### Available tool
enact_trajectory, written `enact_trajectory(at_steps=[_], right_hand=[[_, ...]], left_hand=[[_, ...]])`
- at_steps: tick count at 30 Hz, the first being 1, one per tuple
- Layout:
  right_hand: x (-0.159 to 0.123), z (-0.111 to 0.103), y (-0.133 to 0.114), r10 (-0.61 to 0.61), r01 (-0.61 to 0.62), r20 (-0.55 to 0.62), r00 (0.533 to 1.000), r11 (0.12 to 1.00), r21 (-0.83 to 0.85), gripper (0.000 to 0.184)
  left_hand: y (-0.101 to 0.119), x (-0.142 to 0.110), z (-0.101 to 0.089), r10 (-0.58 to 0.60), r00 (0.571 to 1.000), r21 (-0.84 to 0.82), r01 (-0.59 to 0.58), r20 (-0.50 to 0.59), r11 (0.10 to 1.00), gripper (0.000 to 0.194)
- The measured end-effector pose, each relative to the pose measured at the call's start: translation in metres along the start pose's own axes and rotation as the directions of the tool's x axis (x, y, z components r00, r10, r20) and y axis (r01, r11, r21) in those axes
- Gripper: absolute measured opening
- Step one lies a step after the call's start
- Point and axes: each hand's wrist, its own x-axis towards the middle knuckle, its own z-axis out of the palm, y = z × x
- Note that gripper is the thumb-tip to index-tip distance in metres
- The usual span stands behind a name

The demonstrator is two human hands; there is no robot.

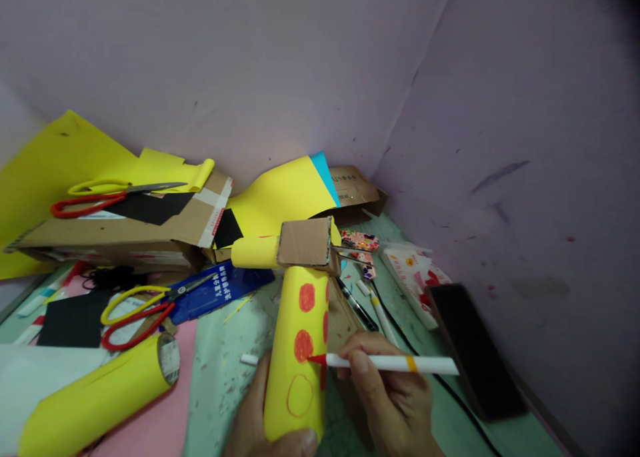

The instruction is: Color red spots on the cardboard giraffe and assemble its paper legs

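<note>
My left hand [261, 414] is wrapped round the lower end of a yellow paper-covered tube [287, 310]. Red filled spots run down the tube, and one oval near its bottom is only an outline. A brown cardboard piece [304, 242] sits at the tube's top, with a smaller yellow roll [255, 252] beside it. Between the thumb and fingers of my right hand [387, 394] is a white marker [390, 363] with a red tip. That tip touches the tube beside the second spot down.
Two pairs of scissors [140, 314] [115, 196] lie at left, one on a cardboard box [120, 234]. Another yellow tube [100, 400] rests on pink paper. A black phone [475, 350], a cable [460, 404] and more pens [357, 304] are at right, near the wall.
</note>
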Motion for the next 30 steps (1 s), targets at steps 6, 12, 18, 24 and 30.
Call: enact_trajectory(at_steps=[6,12,18,24,30], right_hand=[[0.002,0.000,0.002,-0.022,0.022,-0.054,0.998,1.000,0.000,0.030],[0.001,0.001,0.000,-0.012,0.011,-0.062,0.998,1.000,-0.003,0.036],[-0.001,0.001,0.000,0.021,-0.021,-0.003,1.000,0.999,0.036,0.033],[-0.006,0.003,0.000,0.088,-0.089,0.007,0.996,0.995,0.054,0.028],[-0.006,0.003,0.001,0.078,-0.080,0.043,0.996,0.995,0.059,0.029]], left_hand=[[-0.004,0.000,-0.004,-0.006,1.000,0.022,0.007,-0.015,1.000,0.072],[-0.001,-0.001,-0.002,-0.003,1.000,0.017,0.004,-0.024,1.000,0.072],[-0.002,0.000,0.000,-0.005,1.000,0.023,0.005,-0.028,1.000,0.070],[-0.006,0.001,-0.001,0.010,1.000,0.017,-0.010,-0.006,1.000,0.070],[-0.011,0.003,-0.004,0.029,1.000,0.002,-0.029,0.007,1.000,0.073]])
